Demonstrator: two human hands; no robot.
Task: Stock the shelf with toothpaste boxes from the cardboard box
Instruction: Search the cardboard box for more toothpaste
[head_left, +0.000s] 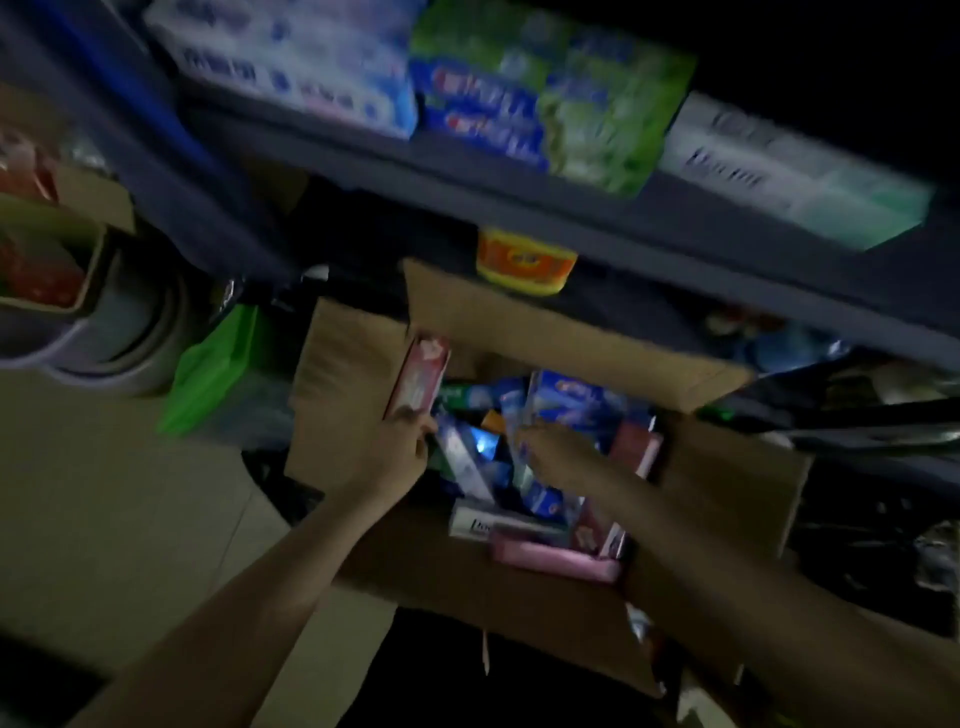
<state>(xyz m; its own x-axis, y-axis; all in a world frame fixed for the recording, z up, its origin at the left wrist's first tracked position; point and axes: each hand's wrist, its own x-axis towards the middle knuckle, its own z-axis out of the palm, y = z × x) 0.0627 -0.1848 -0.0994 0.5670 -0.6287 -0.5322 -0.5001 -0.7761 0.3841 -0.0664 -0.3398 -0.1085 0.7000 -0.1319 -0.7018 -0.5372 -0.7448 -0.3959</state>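
Observation:
An open cardboard box (727, 483) sits on the floor below the dark shelf (597, 208), with several toothpaste boxes jumbled inside. My left hand (400, 457) grips a pink-red toothpaste box (420, 375) by its lower end, held upright over the box's left side. My right hand (556, 452) reaches into the carton and holds a blue toothpaste box (566, 400). A pink box (556, 558) and a white box (498, 525) lie at the carton's near edge. The picture is dim and blurred.
The shelf above carries white-blue boxes (296, 62), blue boxes (483, 119), green packs (613, 119) and a white-green pack (795, 166). An orange-yellow item (524, 262) sits under the shelf. A green bag (218, 374) and stacked basins (119, 332) stand to the left.

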